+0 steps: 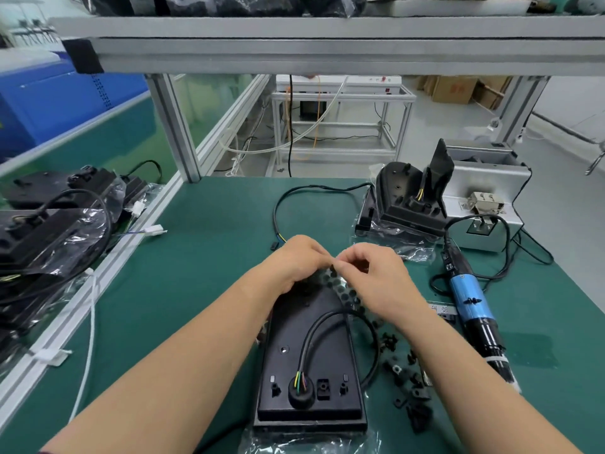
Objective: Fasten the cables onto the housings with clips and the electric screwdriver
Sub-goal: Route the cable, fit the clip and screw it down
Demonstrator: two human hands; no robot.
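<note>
Both pinching a sheet of round black pads [347, 293], our left hand [294, 260] and right hand [371, 273] sit over the far end of the long black plastic housing [324, 352], small black clips [409, 381] nearer our right.

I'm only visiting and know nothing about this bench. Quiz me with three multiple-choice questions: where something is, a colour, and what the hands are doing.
1. Where is the electric screwdriver? A hanging overhead; B on the green mat, right of the near housing; C in a hand.
2. What colour is its middle section? A red; B yellow; C blue.
3. What are the left hand and right hand doing? A lying flat; B pinching the sheet of black dots; C waving in the air.
Answers: 1 B, it lies beside the loose clips; 2 C, a blue sleeve between black parts; 3 B, both sets of fingertips meet at the sheet.
</note>
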